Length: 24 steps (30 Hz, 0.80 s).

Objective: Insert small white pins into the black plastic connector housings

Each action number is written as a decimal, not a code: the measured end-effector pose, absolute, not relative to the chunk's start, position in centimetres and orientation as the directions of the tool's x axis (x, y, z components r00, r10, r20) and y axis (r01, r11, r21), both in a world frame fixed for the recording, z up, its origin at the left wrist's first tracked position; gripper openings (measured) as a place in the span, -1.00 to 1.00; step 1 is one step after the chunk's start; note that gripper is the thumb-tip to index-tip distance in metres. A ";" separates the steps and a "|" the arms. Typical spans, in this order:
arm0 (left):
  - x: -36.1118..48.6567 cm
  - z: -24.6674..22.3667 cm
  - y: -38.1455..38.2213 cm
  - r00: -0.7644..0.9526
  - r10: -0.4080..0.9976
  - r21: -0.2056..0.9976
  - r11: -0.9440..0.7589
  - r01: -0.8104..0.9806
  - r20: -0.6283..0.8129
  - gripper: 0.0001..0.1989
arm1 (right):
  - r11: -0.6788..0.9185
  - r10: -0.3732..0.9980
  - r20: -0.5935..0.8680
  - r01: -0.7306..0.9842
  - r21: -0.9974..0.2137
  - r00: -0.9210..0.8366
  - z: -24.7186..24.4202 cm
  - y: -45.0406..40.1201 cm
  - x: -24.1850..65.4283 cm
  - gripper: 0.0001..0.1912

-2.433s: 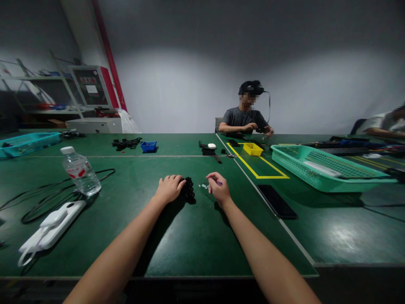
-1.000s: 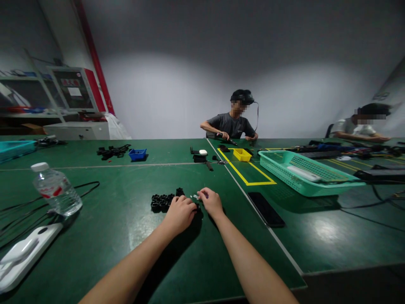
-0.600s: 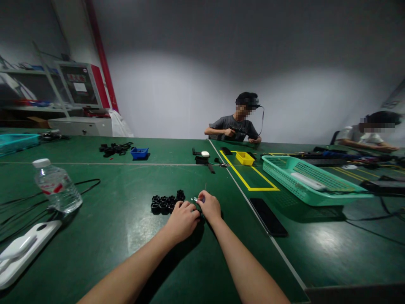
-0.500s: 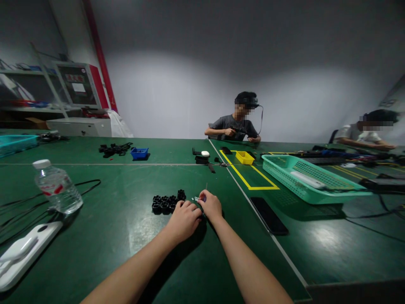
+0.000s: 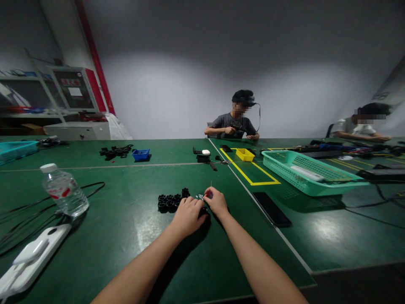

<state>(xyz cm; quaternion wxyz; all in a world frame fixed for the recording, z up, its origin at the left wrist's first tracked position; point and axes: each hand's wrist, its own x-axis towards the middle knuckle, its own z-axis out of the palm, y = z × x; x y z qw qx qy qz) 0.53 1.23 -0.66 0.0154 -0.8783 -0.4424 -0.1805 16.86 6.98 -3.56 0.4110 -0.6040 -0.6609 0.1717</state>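
Observation:
My left hand (image 5: 189,215) is closed, its fingers curled over a black plastic part (image 5: 205,210) that shows only as a dark edge beside the thumb. Just left of it stand several black plastic parts (image 5: 169,204) in close rows, one taller at the back right. My right hand (image 5: 217,202) pinches what looks like a small screwdriver (image 5: 210,194); its thin shaft points up and its purplish handle is mostly covered by the fingers. Between both hands lie several small silvery pieces (image 5: 199,196), too small to name.
A phone (image 5: 272,209) and a green basket (image 5: 311,188) are to the right. A water bottle (image 5: 65,190) and a white power strip (image 5: 41,257) stand left. Farther back are a blue bin (image 5: 141,155) and a yellow bin (image 5: 244,155). Two people sit across the table.
The view has shifted slightly, so the table items sit a little differently in the picture. Both hands keep nearly the same place and grip beside the black parts.

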 end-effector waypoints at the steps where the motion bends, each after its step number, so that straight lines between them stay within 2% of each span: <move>1: 0.6 -0.6 1.2 0.539 0.767 0.136 -0.611 0.780 0.349 -0.79 | 0.212 0.940 0.334 0.641 -0.738 0.074 -3.7 7.1 16.9 -0.91; 7: 0.3 -0.3 1.7 0.466 0.768 0.169 -0.580 0.797 0.440 -0.82 | 0.188 0.943 0.316 0.620 -0.762 0.102 -4.1 7.5 17.0 -0.92; 17: -0.8 -0.5 2.5 0.372 0.798 0.247 -0.526 0.814 0.474 -0.83 | 0.222 0.934 0.338 0.562 -0.797 0.111 -3.7 7.2 17.0 -0.95; 20: -1.0 -0.5 2.8 0.366 0.791 0.280 -0.541 0.793 0.490 -0.82 | 0.270 0.933 0.345 0.442 -0.856 0.099 -3.8 7.3 17.1 -0.90; 24: -1.2 -0.9 3.2 0.345 0.769 0.346 -0.575 0.741 0.538 -0.77 | 0.287 0.954 0.297 0.160 -0.944 0.040 -3.7 7.1 16.6 -0.75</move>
